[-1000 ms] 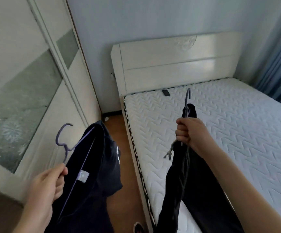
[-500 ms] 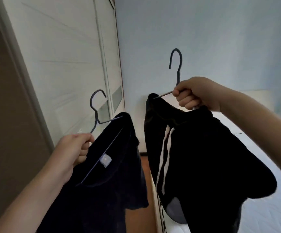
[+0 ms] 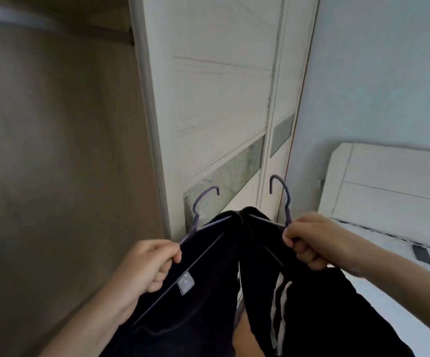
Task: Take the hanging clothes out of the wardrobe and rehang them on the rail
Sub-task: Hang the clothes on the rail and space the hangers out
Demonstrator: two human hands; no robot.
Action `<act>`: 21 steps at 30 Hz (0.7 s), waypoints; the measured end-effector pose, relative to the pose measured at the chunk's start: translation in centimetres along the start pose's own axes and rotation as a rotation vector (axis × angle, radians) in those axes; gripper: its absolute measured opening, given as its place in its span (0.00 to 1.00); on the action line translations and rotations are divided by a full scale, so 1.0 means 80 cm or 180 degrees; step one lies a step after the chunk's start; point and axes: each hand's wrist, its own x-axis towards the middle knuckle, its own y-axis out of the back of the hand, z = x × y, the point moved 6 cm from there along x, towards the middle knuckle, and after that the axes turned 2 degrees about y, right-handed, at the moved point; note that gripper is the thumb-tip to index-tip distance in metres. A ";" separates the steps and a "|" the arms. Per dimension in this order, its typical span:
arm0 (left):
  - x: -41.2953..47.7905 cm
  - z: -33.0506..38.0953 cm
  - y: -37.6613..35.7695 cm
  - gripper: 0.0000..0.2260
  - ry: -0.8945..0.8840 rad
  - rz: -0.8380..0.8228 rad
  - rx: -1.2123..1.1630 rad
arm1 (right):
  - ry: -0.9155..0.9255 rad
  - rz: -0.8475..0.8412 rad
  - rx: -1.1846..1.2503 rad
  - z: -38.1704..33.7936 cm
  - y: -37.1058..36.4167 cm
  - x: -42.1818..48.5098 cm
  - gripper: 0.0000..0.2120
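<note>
My left hand [image 3: 149, 264] grips a purple hanger [image 3: 201, 210] that carries a dark navy garment [image 3: 196, 305] with a small grey label. My right hand [image 3: 311, 243] grips a second purple hanger [image 3: 283, 199] with a black garment [image 3: 311, 318] that has white stripes. The two garments hang side by side and touch at the top. Both hooks point up in front of the white wardrobe door [image 3: 221, 99]. The open wardrobe interior [image 3: 54, 150] is at the left. I cannot make out a rail clearly.
A white sliding door edge [image 3: 149, 124] separates the brown interior from the door panels. A bed with a white headboard [image 3: 389, 184] and a white mattress [image 3: 401, 292] lies at the right. A dark flat object [image 3: 421, 254] rests on the mattress. The blue wall [image 3: 376, 73] is behind.
My view has swung left toward the wardrobe opening. My right hand has come down level with my left, and the two hangers now sit close together.
</note>
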 end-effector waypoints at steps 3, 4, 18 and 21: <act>-0.027 -0.050 0.024 0.13 0.0419 0.0072 -0.0067 | -0.0267 -0.0476 0.0040 0.026 -0.047 0.005 0.13; -0.037 -0.066 0.034 0.13 0.0539 0.0094 -0.0100 | -0.0344 -0.0621 0.0026 0.033 -0.064 0.005 0.13; -0.215 -0.160 0.202 0.14 0.1120 0.1372 -0.0760 | -0.0207 -0.1792 0.0043 -0.027 -0.307 -0.017 0.13; -0.236 -0.150 0.237 0.14 0.1006 0.1711 -0.1007 | 0.0161 -0.1861 0.0139 -0.075 -0.344 -0.012 0.12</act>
